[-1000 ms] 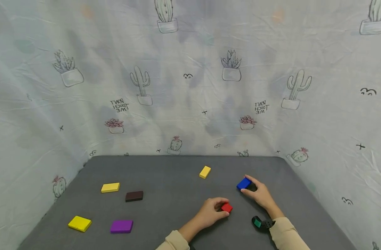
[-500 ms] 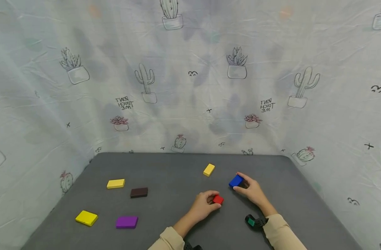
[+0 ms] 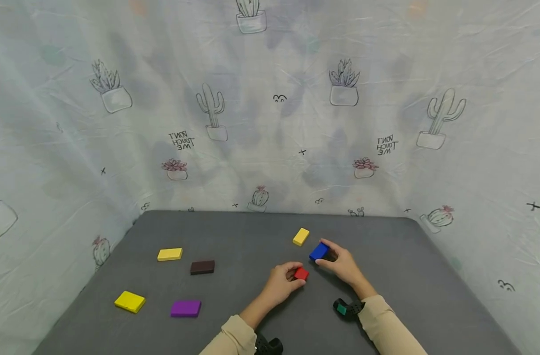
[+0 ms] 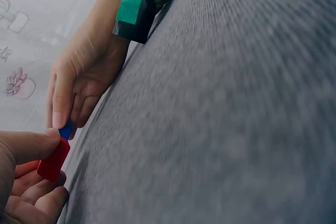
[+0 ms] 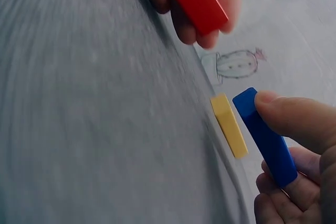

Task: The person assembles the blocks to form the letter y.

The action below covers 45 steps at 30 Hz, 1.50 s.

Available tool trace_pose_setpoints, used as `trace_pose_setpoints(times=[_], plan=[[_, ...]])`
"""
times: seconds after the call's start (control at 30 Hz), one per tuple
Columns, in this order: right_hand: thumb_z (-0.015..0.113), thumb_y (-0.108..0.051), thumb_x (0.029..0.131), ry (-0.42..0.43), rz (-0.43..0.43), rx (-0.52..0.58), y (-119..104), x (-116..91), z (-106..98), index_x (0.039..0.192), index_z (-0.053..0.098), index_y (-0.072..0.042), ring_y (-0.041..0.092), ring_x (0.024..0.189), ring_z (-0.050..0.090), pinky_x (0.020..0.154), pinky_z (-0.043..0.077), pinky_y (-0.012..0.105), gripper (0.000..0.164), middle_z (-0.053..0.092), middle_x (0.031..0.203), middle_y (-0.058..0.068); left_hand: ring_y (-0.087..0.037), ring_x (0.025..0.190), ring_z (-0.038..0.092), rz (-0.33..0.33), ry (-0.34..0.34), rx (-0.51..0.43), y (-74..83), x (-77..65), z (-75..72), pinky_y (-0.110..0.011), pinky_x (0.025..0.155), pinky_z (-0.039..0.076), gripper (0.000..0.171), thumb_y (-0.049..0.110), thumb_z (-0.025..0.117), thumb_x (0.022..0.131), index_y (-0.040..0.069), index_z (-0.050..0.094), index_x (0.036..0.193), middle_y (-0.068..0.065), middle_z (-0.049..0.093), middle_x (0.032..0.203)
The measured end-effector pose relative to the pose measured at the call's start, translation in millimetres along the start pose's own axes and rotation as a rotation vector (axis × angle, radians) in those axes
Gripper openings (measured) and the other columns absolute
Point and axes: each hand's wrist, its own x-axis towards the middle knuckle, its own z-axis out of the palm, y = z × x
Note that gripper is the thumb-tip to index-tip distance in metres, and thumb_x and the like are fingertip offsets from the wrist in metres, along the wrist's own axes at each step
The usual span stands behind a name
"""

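Observation:
A red rectangular block (image 3: 301, 274) is pinched between the thumb and fingers of my left hand (image 3: 279, 285). To its right and slightly farther back, my right hand (image 3: 344, 266) grips a blue rectangular block (image 3: 319, 251) by its sides. The two blocks are close together but apart in the head view. From the right wrist, the blue block (image 5: 266, 139) shows held between thumb and fingertips, while the red block (image 5: 197, 1) lies against the left fingers. A pale yellow block (image 3: 301, 236) rests on the table just beyond the blue one.
Left on the grey table (image 3: 243, 246) lie another pale yellow block (image 3: 170, 254), a dark brown block (image 3: 202, 267), a bright yellow block (image 3: 130, 301) and a purple block (image 3: 185, 308). A cactus-patterned cloth (image 3: 270, 148) hangs around the table's back and sides.
My right hand has carried the blue block leftward, narrowing the gap to the red block. My left hand has shifted slightly left and farther back with the red block. The head view has shifted slightly.

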Motion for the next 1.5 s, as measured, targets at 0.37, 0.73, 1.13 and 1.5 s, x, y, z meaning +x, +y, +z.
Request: trace_pose_setpoints(times=[0.37,0.73,1.13,1.5], plan=[[0.072,-0.018,0.085,-0.027,-0.035,-0.021,-13,11,20,0.141,0.042,-0.001,0.043,0.127,0.046,0.1,0.042,0.054,0.066,0.042,0.142,0.028,-0.031,0.11,0.062,0.018,0.026,0.001,-4.7,0.1,-16.3,-0.037,0.09,0.053,0.043,0.008,0.07,0.085,-0.008,0.057,0.123,-0.022,0.063,0.119],[0.075,-0.029,0.082,-0.024,-0.079,-0.017,-17,18,33,0.141,0.045,-0.006,0.038,0.117,0.055,0.093,0.047,0.053,0.07,0.049,0.139,0.022,-0.031,0.109,0.063,0.011,0.051,0.035,-9.7,0.7,-27.4,-0.04,0.089,0.053,0.043,0.008,0.07,0.085,-0.008,0.058,0.122,-0.022,0.063,0.118],[0.075,-0.032,0.081,-0.028,-0.066,-0.039,-23,23,44,0.142,0.045,-0.01,0.039,0.129,0.044,0.102,0.039,0.058,0.071,0.045,0.143,0.02,-0.03,0.108,0.064,0.024,0.08,0.082,-14.7,3.5,-30.6,-0.038,0.087,0.054,0.042,0.009,0.071,0.084,-0.006,0.059,0.122,-0.022,0.064,0.118],[0.076,-0.028,0.08,-0.016,-0.11,-0.101,-23,28,51,0.14,0.047,-0.008,0.039,0.128,0.045,0.101,0.039,0.057,0.07,0.05,0.139,0.019,-0.027,0.105,0.064,0.021,0.073,0.132,-16.8,6.5,-32.8,-0.037,0.086,0.054,0.043,0.008,0.071,0.084,-0.005,0.058,0.123,-0.02,0.065,0.117]])
